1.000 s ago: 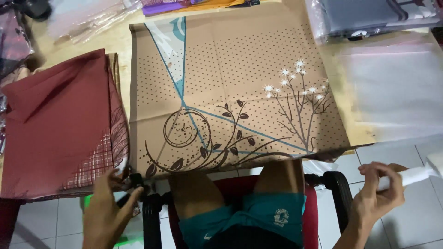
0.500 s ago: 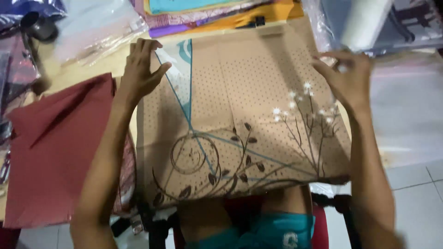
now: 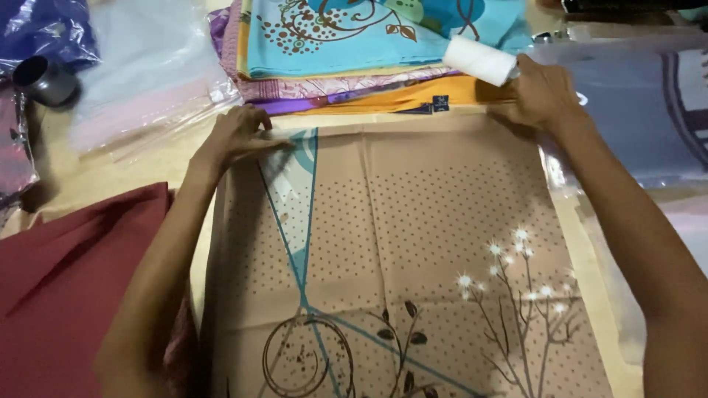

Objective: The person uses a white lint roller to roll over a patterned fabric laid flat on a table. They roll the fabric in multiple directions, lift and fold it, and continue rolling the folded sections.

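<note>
Left hand: the left hand (image 3: 237,133) lies palm down, fingers spread flat, on the far left corner of the tan folded cloth (image 3: 413,243); it grips nothing.
Right hand: the right hand (image 3: 540,92) presses the far right corner of the same cloth, and a white roll (image 3: 481,60) juts out from it to the left; the fingers seem curled round the roll's end, though the grip itself is hidden behind the knuckles.
Tan cloth: it lies flat on the worktop (image 3: 158,158) between both forearms, dotted, with a teal wedge, brown vine swirls and white blossoms; its near edge is cut off by the frame.
Far side: a stack of folded cloths (image 3: 354,66), turquoise on top, then purple and orange layers, touches the tan cloth's far edge and closes off that side.
Left side: a dark red cloth (image 3: 66,287) lies just beside the tan cloth, partly under the left forearm; farther off lie clear plastic bags (image 3: 140,81) and a dark round cup (image 3: 46,79).
Right side: a bagged grey-blue cloth (image 3: 649,110) lies under the right forearm.
Open room: bare worktop shows only in a strip at far left, between the plastic bags and the red cloth.
Hard to make out: things at the far right corner are dark and cropped.
</note>
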